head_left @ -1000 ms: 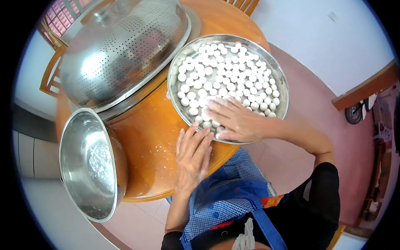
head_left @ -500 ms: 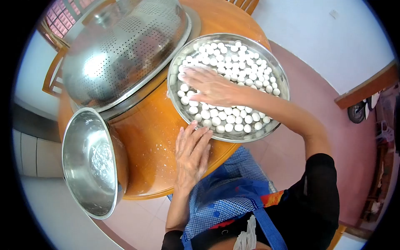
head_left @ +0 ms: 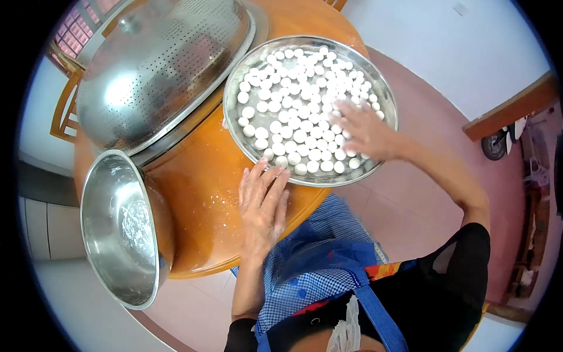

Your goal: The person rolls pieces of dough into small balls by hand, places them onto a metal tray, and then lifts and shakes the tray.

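A round metal tray point(head_left: 255, 54) holds many small white balls point(head_left: 299, 111), spread in a loose single layer that is denser towards the right. Over the tray's right part my right hand point(head_left: 369, 132) lies palm down among the balls, fingers spread and a little blurred; whether it touches them is hard to tell. My left hand point(head_left: 262, 202) rests at the tray's near-left rim, fingers extended, fingertips on the edge. Neither hand holds anything.
A large perforated metal cover point(head_left: 158, 76) stands at the back left. Left of my left hand, a deep steel bowl point(head_left: 120, 234) with white residue is tilted at the edge of the round wooden table point(head_left: 205, 205). White powder specks dot the wood.
My right hand has swept from the tray's left side across to its right side. Balls on the left are uncovered now. My left hand stays at the rim.
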### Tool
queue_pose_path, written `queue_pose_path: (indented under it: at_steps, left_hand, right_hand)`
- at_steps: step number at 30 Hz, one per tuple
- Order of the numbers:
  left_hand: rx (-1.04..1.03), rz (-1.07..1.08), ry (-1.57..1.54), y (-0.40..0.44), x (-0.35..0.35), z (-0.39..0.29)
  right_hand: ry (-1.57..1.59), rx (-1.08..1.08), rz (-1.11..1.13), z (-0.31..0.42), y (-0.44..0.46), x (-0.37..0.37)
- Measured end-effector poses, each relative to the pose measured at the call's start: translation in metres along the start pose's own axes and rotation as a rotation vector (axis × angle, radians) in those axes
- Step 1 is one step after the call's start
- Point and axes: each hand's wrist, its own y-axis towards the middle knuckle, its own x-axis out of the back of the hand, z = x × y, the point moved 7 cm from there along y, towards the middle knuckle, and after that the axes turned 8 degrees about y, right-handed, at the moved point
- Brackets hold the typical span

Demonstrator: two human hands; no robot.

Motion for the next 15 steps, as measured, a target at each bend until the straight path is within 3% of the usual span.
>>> queue_pose_path:
  at_steps: [6, 10, 12, 15]
  left_hand:
    - [-0.009, -0.004, -0.002, -0.001, 0.001, 0.002]
    - [-0.006, 0.001, 0.003, -0.002, 0.002, 0.005]
    - [-0.012, -0.006, -0.005, -0.001, 0.003, 0.004]
    - [0.012, 0.011, 0.013, -0.002, 0.003, 0.005]
  right_hand:
    - [0.47, 0.252, 0.109, 0.082, -0.009, 0.012]
    - [0.286, 0.238, -0.044, 0.045, 0.014, 0.004]
    - [0.127, -0.065, -0.213, -0.003, 0.02, 0.011]
    - [-0.123, -0.144, -0.362, -0.038, 0.019, 0.012]
